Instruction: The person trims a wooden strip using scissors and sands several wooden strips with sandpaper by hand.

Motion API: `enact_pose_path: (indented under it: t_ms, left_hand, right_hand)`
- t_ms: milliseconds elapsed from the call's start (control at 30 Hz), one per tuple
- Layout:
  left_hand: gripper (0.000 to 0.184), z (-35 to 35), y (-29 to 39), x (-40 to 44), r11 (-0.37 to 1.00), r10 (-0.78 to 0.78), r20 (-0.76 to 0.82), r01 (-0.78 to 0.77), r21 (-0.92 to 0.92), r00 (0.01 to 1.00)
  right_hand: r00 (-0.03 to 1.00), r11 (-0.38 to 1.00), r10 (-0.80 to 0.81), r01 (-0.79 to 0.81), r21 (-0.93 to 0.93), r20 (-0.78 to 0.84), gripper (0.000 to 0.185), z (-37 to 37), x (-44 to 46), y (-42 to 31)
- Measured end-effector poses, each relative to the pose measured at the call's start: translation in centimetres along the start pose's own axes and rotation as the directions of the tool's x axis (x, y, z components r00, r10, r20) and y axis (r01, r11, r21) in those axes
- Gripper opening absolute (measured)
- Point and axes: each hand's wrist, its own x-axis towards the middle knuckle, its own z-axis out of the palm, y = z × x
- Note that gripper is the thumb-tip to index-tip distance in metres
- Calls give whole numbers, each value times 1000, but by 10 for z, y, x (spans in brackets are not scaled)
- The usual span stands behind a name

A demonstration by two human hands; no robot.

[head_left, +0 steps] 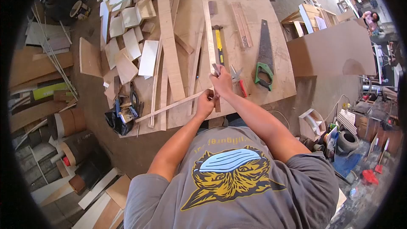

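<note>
Near the table's front edge, my left hand (206, 103) is closed on the end of a thin wooden strip (169, 107), which slants down to the left. Just above and to its right, my right hand (222, 81) is closed round a small dark flat piece (216, 68) whose kind I cannot make out. This hand is at the lower part of a long, narrow wooden strip (209, 32) running away from me. A hammer (219, 42) with a yellow and black handle lies right beside that strip. Red-handled pliers or snips (242, 87) lie close to my right wrist.
The wooden table (271, 95) also bears a green-handled handsaw (264, 51), a reddish-brown board (242, 23), a long plank (170, 38) and several wood offcuts (132, 44). At its left corner is a black bag (116, 122) with tools. A brown panel (330, 48) stands to the right.
</note>
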Motion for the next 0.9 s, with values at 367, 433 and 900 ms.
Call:
enact_pose_path:
  t_ms: [367, 433, 900]
  left_hand:
    - [40, 128, 8, 62, 969, -237, 364, 247, 19, 901]
    - [38, 147, 14, 66, 946, -320, 331, 321, 56, 888]
    - [44, 194, -11, 86, 932, -361, 170, 350, 89, 917]
  right_hand:
    - [990, 978, 6, -34, -204, -138, 48, -111, 63, 89]
    - [992, 982, -14, -11, -189, -129, 47, -117, 74, 113]
    - [979, 953, 164, -124, -276, 124, 37, -158, 117, 127]
